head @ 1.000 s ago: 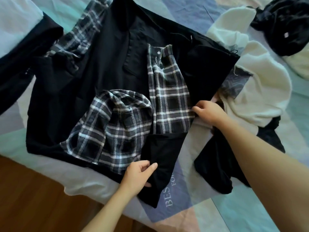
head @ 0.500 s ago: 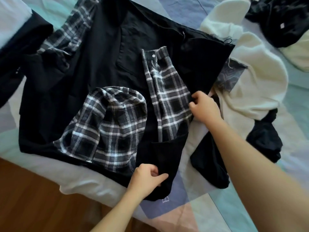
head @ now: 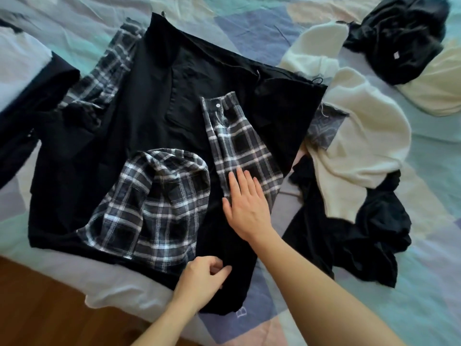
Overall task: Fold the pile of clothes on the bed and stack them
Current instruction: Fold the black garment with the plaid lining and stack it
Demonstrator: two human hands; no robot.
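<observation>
Soft, limp black-and-plaid cloth shirt (head: 159, 136) at twelve o'clock; left hand (head: 203, 279) pinches hem; right hand (head: 245, 203) presses flat, open; best gripped by edges.

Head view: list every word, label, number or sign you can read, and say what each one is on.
"B": one pale letter on the purple patch of the bedspread, beside the hem of the black garment; the rest of the print is covered.
Small white tag on the crumpled black clothing at the top right: too small to read.
Nothing else legible.
</observation>
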